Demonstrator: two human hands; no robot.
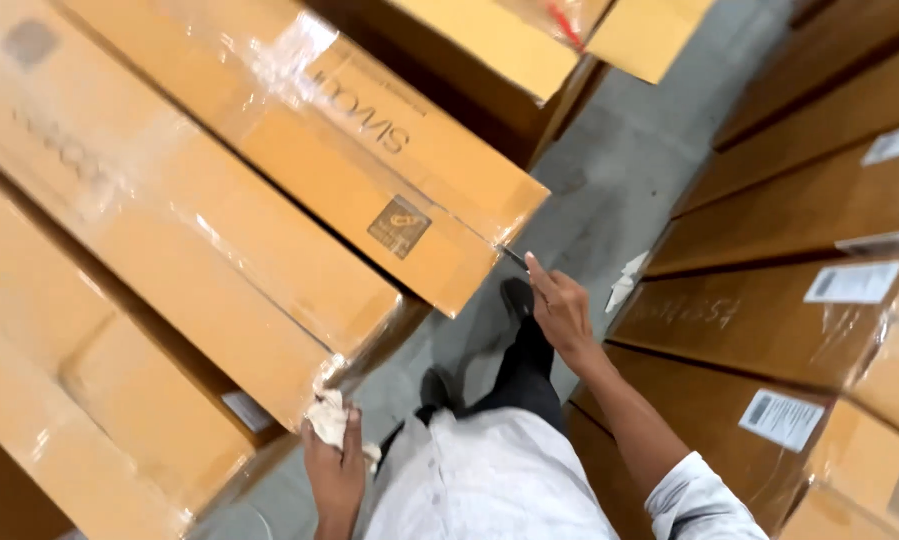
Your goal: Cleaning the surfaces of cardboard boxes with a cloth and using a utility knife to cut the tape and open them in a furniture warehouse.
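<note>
**Crumpled white rag in left hand, right hand free at box corner**

Crumpled white rag (330,418) sits at bottom centre-left, clamped in the left hand (336,468), fingers curled around it. Rag touches the lower corner of a long film-wrapped carton (185,250), right where the plastic wrap bunches up.

Right hand (562,308) holds nothing, fingers loosely apart, index finger raised. Fingertip is just beside the near corner of a 2nd long carton (370,150); can't tell if it actually touches. That carton carries a small square brown label and lies on top of the 1st, both angled diagonally across the view.

Person stands in a narrow aisle on grey concrete floor (620,170). White shirt (490,480), dark trousers, dark shoes visible below.

Right side: stacked brown cartons (770,320), edges facing the aisle, several with white stickers (854,282). 1 small white paper scrap (625,282) lies on the floor near the right hand. More cartons at top centre.
</note>
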